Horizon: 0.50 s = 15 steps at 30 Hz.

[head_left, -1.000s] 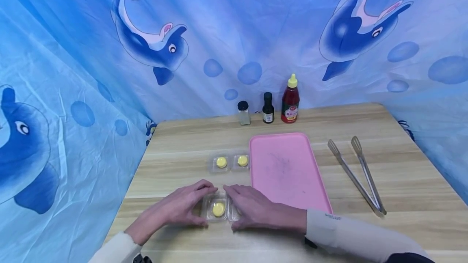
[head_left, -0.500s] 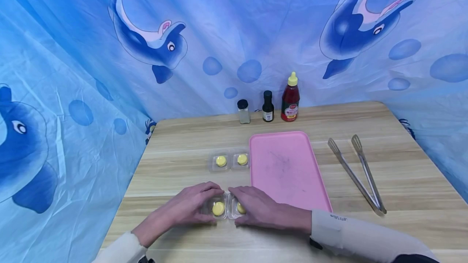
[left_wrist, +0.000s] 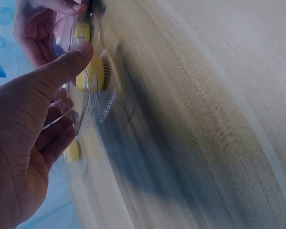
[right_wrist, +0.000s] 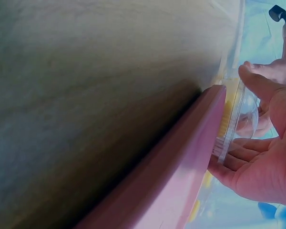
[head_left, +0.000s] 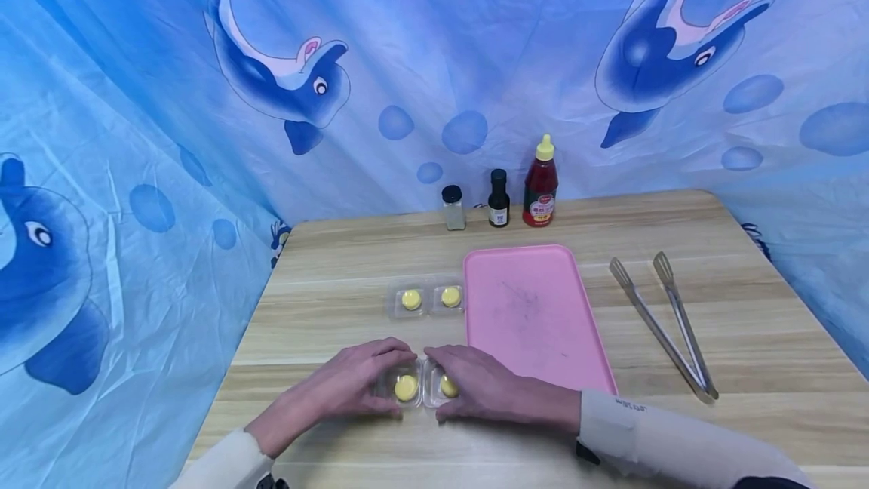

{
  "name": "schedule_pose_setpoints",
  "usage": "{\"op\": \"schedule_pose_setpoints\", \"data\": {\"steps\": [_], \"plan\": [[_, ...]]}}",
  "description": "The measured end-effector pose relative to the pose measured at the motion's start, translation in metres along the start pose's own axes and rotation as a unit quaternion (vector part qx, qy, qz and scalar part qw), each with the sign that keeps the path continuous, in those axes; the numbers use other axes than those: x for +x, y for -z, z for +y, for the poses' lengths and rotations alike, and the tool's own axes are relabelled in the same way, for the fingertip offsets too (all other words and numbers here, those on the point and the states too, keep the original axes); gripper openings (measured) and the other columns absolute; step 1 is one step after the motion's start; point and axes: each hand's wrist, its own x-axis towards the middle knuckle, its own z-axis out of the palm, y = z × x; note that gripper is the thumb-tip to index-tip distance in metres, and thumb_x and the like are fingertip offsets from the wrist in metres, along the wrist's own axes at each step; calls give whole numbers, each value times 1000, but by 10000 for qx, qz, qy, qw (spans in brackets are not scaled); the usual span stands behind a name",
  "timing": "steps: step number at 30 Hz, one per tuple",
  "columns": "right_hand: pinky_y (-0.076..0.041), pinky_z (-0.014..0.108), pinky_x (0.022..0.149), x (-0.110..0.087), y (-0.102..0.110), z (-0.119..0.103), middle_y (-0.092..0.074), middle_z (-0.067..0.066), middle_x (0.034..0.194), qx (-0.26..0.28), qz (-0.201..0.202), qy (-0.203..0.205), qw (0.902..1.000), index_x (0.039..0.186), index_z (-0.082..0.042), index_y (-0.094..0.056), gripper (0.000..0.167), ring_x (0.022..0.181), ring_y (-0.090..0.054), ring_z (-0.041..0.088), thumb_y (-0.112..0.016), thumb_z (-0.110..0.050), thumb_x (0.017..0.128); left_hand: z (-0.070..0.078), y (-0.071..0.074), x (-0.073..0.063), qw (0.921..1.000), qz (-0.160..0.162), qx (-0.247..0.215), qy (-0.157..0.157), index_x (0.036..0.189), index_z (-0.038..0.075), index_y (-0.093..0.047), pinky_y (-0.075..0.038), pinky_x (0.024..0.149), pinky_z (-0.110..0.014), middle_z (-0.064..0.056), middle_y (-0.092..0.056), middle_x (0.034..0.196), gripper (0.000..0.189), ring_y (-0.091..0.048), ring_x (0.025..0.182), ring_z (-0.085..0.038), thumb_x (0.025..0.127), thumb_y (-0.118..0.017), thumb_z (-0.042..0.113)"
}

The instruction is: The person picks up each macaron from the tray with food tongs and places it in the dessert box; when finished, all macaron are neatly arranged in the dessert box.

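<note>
Two small clear plastic boxes stand side by side at the table's near middle. My left hand (head_left: 360,382) holds the left box (head_left: 416,401) by its sides, thumb on the near side and fingers on the far side. A round yellow piece (head_left: 406,388) shows inside it. My right hand (head_left: 482,387) likewise grips the right box (head_left: 433,395) between thumb and fingers, partly covering its own yellow piece (head_left: 448,386). In the left wrist view my thumb (left_wrist: 81,55) lies against the domed lid's edge. The right wrist view shows the right box (right_wrist: 237,114) beyond the pink tray's edge.
A second pair of clear boxes (head_left: 428,306) with yellow pieces sits farther back. The pink tray (head_left: 529,315) lies to their right, then metal tongs (head_left: 668,330), spread apart. A black-capped jar (head_left: 453,210), a dark bottle (head_left: 498,202) and a red sauce bottle (head_left: 540,191) line the back edge.
My left hand has moved right and come in against the left box. My right hand has shifted slightly right, uncovering more of the yellow piece in the right box.
</note>
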Motion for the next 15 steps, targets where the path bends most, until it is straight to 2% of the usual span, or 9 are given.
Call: {"op": "schedule_pose_setpoints", "data": {"steps": [4, 8, 11, 15], "plan": [[-50, 41, 114, -2, 4, 4, -64, 7, 144, 95, 78, 66, 9999, 155, -6, -50, 98, 133, -60, 23, -96, -44, 78, 0, 2, 2, 10000, -16, 38, -14, 144, 13, -64, -59, 102, -41, 3, -62, 142, 79, -64, 124, -17, 80, -91, 52], [-49, 41, 115, -6, 15, 8, -64, 4, 144, 225, 307, 44, 9993, 155, -10, -51, 88, 133, -58, 20, -90, -44, 85, -1, 9, 6, 9998, 26, 169, 65, 144, 15, -64, -59, 102, -44, 2, -64, 142, 71, -64, 127, -19, 87, -86, 51], [-47, 44, 117, -10, 28, 14, -62, 4, 147, 267, 561, 97, 9980, 156, -12, -51, 81, 135, -57, 21, -86, -43, 90, -5, 18, 10, 9991, 293, 286, 55, 142, 15, -66, -57, 104, -46, -1, -66, 140, 62, -64, 128, -22, 91, -83, 48], [-41, 52, 121, -18, 46, 29, -51, 7, 160, 137, 741, 156, 9970, 161, -18, -47, 83, 146, -48, 28, -83, -48, 92, -13, 28, 15, 9959, 786, 426, 106, 140, 14, -67, -56, 106, -50, -7, -67, 141, 57, -64, 129, -27, 92, -85, 38]]}}
